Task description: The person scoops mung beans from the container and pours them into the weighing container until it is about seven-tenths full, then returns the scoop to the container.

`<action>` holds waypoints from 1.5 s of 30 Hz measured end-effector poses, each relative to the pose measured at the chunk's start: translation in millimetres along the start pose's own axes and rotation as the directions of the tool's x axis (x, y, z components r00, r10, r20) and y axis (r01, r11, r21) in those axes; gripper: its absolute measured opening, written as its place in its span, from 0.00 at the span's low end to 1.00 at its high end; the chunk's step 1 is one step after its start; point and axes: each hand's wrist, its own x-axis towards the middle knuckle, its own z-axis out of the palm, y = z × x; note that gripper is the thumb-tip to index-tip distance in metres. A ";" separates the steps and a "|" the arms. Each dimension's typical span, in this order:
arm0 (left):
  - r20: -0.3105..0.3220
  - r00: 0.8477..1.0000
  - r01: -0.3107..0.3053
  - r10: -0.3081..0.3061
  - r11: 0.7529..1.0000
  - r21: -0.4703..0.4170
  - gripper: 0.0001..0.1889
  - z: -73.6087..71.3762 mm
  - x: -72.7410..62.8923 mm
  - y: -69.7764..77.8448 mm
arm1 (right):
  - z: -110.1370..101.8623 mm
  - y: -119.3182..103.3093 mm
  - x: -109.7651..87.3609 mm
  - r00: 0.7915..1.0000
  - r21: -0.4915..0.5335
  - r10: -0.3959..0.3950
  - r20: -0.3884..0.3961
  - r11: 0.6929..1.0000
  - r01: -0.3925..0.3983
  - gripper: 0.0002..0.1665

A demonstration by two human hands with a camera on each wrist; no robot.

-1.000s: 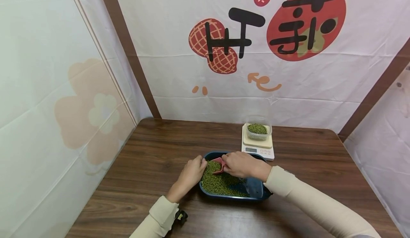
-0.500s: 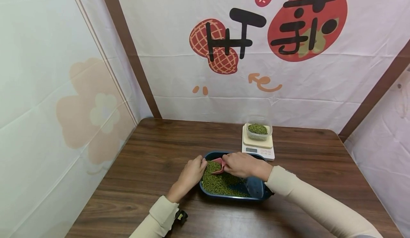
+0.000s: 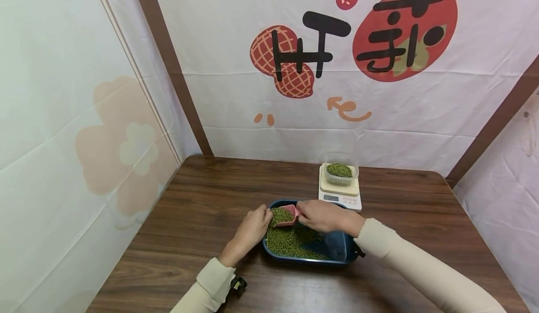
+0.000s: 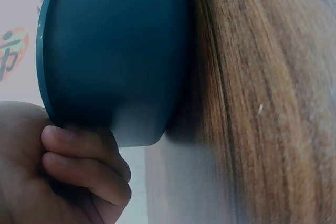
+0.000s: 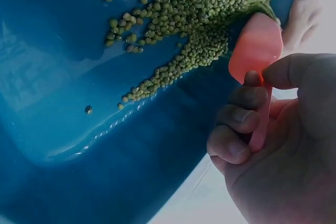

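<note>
A blue basin [image 3: 337, 247] on the table holds green mung beans [image 3: 290, 245], heaped toward its left end. My left hand [image 3: 253, 229] grips the basin's left rim; in the left wrist view its fingers curl over the edge of the basin [image 4: 115, 45]. By its handle, my right hand [image 3: 322, 214] holds a pink scoop [image 3: 293, 214], which has beans in it and sits at the basin's back left, close to the left hand. Fingers and thumb wrap the scoop's handle [image 5: 259, 135] in the right wrist view.
Behind the basin, a white kitchen scale [image 3: 351, 201] stands on the brown wooden table [image 3: 236, 182]. On it sits a clear plastic container [image 3: 342, 180] with some mung beans. A printed cloth [image 3: 236, 142] hangs at the table's back edge.
My right hand has lifted the scoop slightly and shifted it a little toward the back, with beans in it. The left hand keeps its hold on the rim.
</note>
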 end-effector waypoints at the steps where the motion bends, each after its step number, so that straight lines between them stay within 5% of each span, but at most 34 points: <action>1: 0.006 1.000 0.009 -0.009 1.000 0.006 0.20 -1.2 -0.8 2.8 | -0.3 0.5 -0.4 1.000 0.001 0.000 -0.005 1.000 0.000 0.10; 19: 0.039 0.999 0.027 -0.028 0.999 0.030 0.19 -0.6 -0.2 2.3 | -2.3 11.8 -18.7 0.999 0.045 -0.001 -0.036 0.999 0.002 0.10; 45: 0.034 0.998 0.053 -0.055 0.998 0.046 0.19 -1.1 1.7 4.1 | -10.2 22.1 -38.4 0.967 -0.008 0.003 -0.254 1.000 -0.005 0.05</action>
